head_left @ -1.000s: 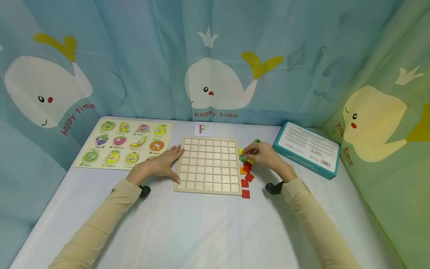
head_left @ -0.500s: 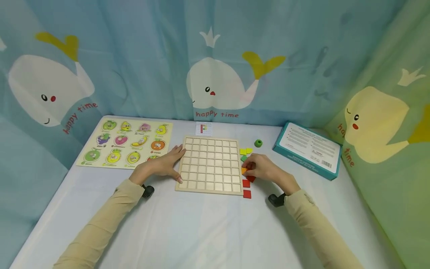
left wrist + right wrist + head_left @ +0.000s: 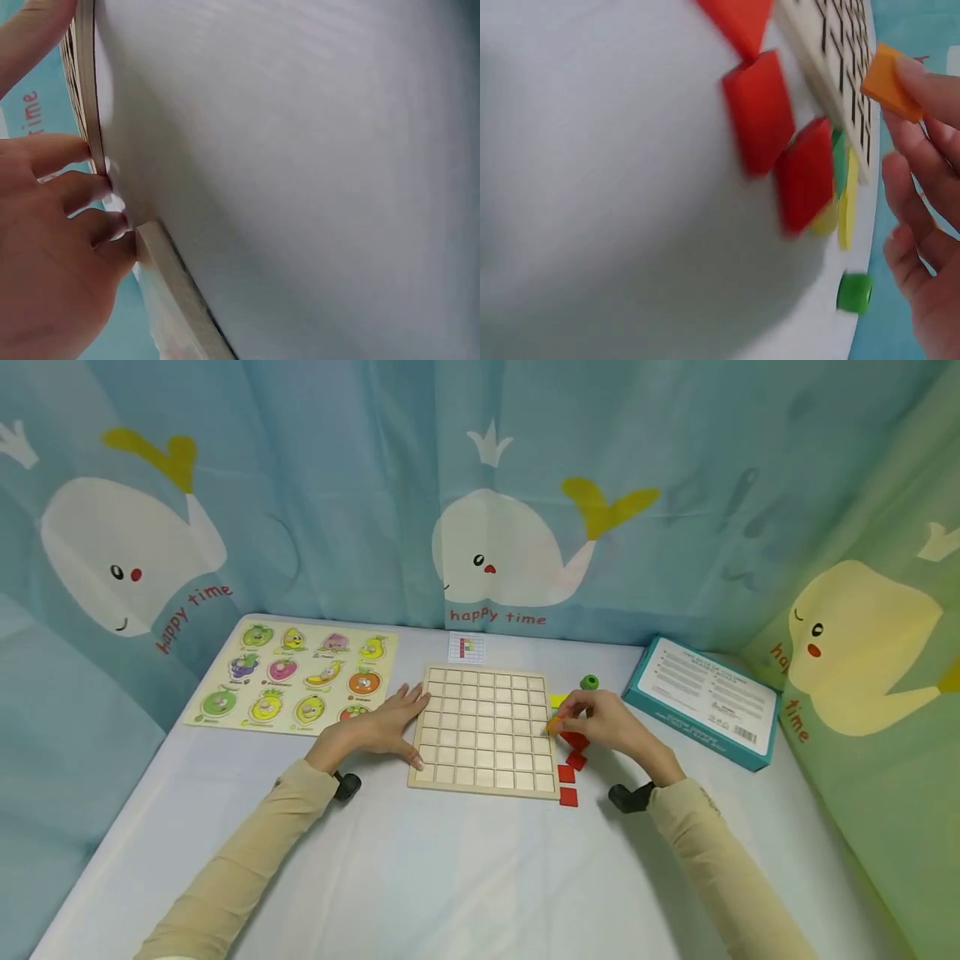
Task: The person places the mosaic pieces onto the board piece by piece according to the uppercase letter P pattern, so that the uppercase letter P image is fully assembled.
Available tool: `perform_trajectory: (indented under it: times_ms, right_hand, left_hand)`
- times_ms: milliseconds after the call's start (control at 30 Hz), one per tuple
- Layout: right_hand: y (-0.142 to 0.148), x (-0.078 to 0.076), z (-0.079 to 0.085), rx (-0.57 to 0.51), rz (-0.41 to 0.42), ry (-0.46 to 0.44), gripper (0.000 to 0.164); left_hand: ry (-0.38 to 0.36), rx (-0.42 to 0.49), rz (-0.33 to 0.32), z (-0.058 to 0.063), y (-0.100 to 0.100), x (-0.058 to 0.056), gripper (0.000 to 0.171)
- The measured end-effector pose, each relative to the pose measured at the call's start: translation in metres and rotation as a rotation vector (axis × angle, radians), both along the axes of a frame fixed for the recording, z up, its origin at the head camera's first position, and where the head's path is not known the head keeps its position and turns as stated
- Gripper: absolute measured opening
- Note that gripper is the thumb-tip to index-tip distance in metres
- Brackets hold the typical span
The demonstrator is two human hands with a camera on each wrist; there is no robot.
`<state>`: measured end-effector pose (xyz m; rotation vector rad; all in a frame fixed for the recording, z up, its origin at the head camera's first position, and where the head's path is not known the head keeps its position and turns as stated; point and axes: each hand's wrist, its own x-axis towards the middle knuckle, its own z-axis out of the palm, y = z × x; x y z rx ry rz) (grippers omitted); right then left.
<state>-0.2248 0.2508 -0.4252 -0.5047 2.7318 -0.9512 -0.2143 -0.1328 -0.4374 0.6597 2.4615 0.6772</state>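
A wooden grid board lies flat, its square cells bare. At its left edge rests my left hand, thumb and fingers spread along the rim; the left wrist view has the fingertips against the board's side. My right hand pinches an orange square tile between thumb and finger, raised over the board's right edge. Below and beside that hand lie several red tiles. A green tile and yellow tiles sit by the board's right side, partly hidden by the hand in the head view.
A green bead stands behind the tiles. At the back is a small card with a coloured grid. A fruit puzzle board lies left, near the left hand, and a teal box lies at the back right.
The right hand came from the yellow tiles down to the orange tile, took it up and brought it to the board's right edge. The left hand stays at the board; the head view shifted slightly.
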Motion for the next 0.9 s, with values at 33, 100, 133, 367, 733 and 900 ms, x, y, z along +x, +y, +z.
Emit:
perform_trajectory:
  times_ms: [33,100,133,367,733,900]
  right_hand:
    - [-0.003,-0.003,0.001,-0.025,-0.009,-0.013,0.006]
    - [-0.011,-0.011,0.002,-0.088,-0.013,-0.038,0.008]
    - [-0.016,-0.015,0.002,-0.120,-0.017,-0.059,0.009]
    - [-0.046,-0.037,-0.002,-0.244,0.007,-0.145,0.020]
    - [-0.075,-0.057,-0.012,-0.271,-0.014,-0.188,0.016]
    - [-0.083,-0.060,-0.015,-0.316,-0.022,-0.219,0.017]
  left_hand:
    - [0.000,-0.002,0.002,0.000,0.000,0.000,0.120]
    - [0.005,-0.010,0.006,0.001,0.001,-0.001,0.120]
    - [0.006,-0.016,0.006,0.001,0.001,-0.001,0.120]
    - [-0.008,-0.056,0.009,0.002,-0.001,0.000,0.120]
    - [-0.008,-0.026,0.031,0.001,-0.001,0.000,0.122]
    - [-0.004,-0.006,0.036,-0.001,-0.001,0.002,0.123]
